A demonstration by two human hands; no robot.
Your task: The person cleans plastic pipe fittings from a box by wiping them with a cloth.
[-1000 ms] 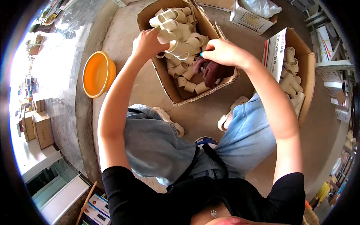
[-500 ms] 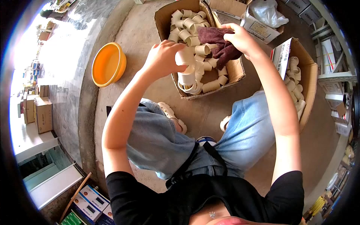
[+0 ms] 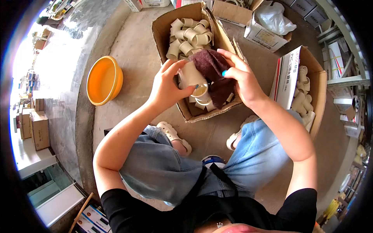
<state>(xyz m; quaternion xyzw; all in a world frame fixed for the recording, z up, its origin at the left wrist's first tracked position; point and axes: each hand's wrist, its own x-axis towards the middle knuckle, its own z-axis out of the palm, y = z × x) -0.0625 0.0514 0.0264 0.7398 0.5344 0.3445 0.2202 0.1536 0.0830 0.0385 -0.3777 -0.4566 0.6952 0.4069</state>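
Observation:
Thumb and fingers of my left hand point(image 3: 166, 83) are closed round a cream-white PVC pipe fitting point(image 3: 190, 74), its round open end facing down toward me. A dark brown cloth point(image 3: 217, 87) is gripped in my right hand point(image 3: 244, 79), its folds lying against the fitting's right side. Both hands are over an open cardboard box point(image 3: 160, 33). Several similar elbow fittings point(image 3: 190, 34) are heaped inside the box; the cloth and hands hide part of the heap.
An orange basin point(image 3: 105, 79) stands on the floor to the left. At right is a second carton point(image 3: 285, 79) with more white fittings point(image 3: 301, 101). Farther back, a white plastic bag point(image 3: 274, 17) lies on a carton point(image 3: 266, 39). Metal shelving point(image 3: 347, 82) runs along the right edge.
My right hand has brought the cloth down and left against the fitting. The fitting, upright before, is now tilted, with its open end showing. The view has shifted slightly.

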